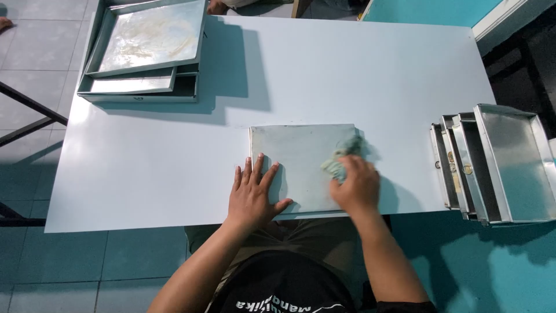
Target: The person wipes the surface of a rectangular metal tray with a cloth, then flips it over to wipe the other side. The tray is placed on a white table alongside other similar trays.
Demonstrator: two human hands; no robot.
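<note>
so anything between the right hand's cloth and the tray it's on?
Nothing visible. The right hand presses the cloth directly on the flat tray; the left hand rests flat on the tray's left edge, apart from the cloth.

You work under bright, even light from above and left: the stacked trays [142, 52] throw a soft shadow rightward across the white table [347, 75]. Mild glare on the topmost one. Your right hand [356, 185] blurs slightly; edges bend a little.

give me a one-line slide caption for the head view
Left hand flat on a metal tray on a white table, right hand pressing a pale green cloth onto it, between tray stacks.
</note>
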